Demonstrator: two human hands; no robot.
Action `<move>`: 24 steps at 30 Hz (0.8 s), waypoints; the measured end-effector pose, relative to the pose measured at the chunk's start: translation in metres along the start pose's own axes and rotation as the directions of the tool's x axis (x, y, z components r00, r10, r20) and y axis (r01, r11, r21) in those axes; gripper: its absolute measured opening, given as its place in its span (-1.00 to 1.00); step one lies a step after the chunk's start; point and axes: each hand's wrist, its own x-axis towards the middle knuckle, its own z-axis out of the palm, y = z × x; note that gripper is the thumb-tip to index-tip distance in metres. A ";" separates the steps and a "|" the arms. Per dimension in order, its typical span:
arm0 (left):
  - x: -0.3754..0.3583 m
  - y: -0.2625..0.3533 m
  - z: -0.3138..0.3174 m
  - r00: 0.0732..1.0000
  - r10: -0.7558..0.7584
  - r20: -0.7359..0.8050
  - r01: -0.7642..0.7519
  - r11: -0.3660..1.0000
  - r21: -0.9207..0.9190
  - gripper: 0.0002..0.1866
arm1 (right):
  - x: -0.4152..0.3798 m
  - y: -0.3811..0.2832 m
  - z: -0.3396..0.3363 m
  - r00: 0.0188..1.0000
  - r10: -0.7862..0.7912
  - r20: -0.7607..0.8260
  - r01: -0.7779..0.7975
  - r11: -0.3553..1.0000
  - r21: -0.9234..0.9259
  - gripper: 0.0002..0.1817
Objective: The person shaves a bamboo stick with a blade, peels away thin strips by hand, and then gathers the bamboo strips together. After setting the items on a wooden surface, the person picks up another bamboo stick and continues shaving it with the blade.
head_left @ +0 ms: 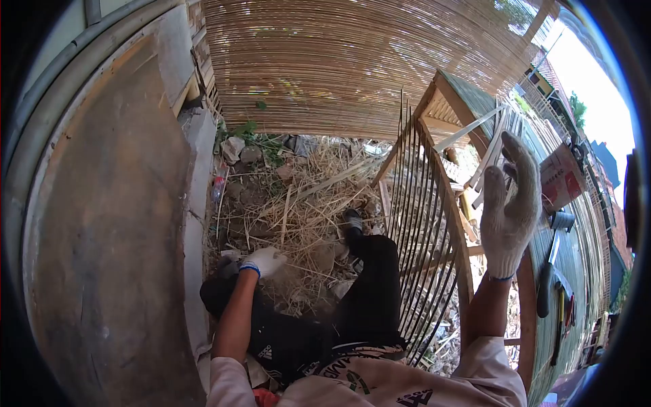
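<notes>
My left hand [264,262], in a white knit glove with a blue cuff edge, is low beside my bent leg, above the straw-strewn ground. Its fingers are small and blurred, and no held object shows. My right hand [510,210], also gloved, is raised at the right, with thumb and fingers apart and nothing between them. Close to its wrist, a hammer [546,285] with a dark handle lies on a surface of thin slats [583,271]. Left of that hand stands a wooden frame [447,183] with thin upright rods [420,237].
Dry straw [305,197], stones and scraps cover the ground around my legs. A large brown panel [108,224] stands at the left, and a slatted bamboo screen [305,68] at the back. Hand tools [562,319] and a red-and-white container [561,178] are on the right-hand surface.
</notes>
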 end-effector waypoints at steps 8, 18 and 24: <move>0.007 -0.018 0.011 0.981 -0.084 0.174 0.095 0.994 -0.055 -0.28 | -0.076 -0.034 0.259 0.578 -0.025 0.815 -0.417 0.850 0.321 -0.56; 0.045 0.035 -0.036 0.996 -0.021 0.085 0.049 0.940 -0.338 -0.38 | -0.312 0.209 0.618 0.210 0.517 0.830 -0.604 0.736 -0.305 -0.45; 0.075 0.032 -0.005 0.996 0.083 0.014 -0.073 0.941 -0.331 -0.44 | -0.384 0.280 0.748 0.085 0.771 0.631 -0.711 0.490 -0.504 -0.42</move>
